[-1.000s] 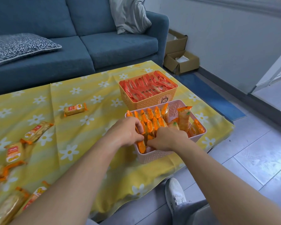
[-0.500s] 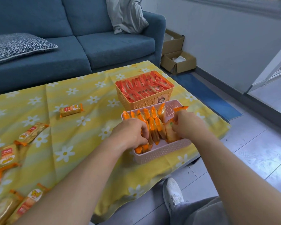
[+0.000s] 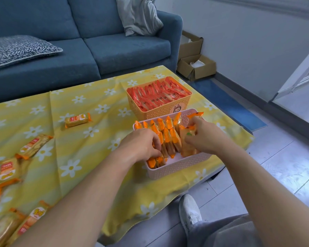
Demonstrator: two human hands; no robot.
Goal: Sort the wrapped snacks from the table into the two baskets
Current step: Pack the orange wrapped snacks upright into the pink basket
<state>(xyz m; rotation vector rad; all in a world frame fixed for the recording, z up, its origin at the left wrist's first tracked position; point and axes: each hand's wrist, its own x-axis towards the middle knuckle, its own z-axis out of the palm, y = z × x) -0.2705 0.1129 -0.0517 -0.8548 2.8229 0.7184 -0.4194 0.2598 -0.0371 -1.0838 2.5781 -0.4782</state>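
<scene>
We have both hands down in the pink basket, which sits at the table's near right corner, touching the orange basket just behind it. Our left hand is curled over the packs at the basket's left end, fingers closed against them; whether it grips one or only presses the row upright we cannot tell. Our right hand is closed on a pale pack standing on end at the right of the row, with a further orange-ended wrapper sticking up behind the knuckles.

The packs in the pink basket stand upright, packed side by side in rows running from the near wall to the far wall. A bare patch of basket floor shows at the near wall, between the hands. We judge the pale pack must go down with its long axis vertical, flat against its neighbours, so the right hand only needs to push it left and downward.

What remains lies the other way. The loose snacks rest flat on the yellow cloth: one near the middle of the table, one further left, more crowding the left edge and near left corner. All are to the left of both hands, so the left hand is the nearer one to fetch them, the middle one first. The orange basket looks full of red wrappers.
</scene>
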